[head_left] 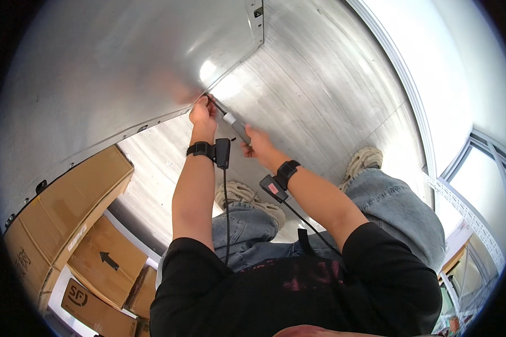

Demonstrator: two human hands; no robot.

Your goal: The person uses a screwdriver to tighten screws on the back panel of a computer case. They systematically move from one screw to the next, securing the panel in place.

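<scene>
A screwdriver with a thick grey handle and a thin dark shaft slants up and left toward the lower edge of a large shiny metal panel. Closed around the rear of its handle is my right hand. My left hand is closed at the panel's edge, its fingertips pinched together beside the end of the shaft. Those fingers hide the screwdriver's tip and whatever they pinch. Several small dark fittings line the panel's edge.
Cardboard boxes are stacked at the lower left, one against the panel. Pale wood-look floor lies below. White perforated shelving stands at right. Black cables run from my wrist straps along my arms.
</scene>
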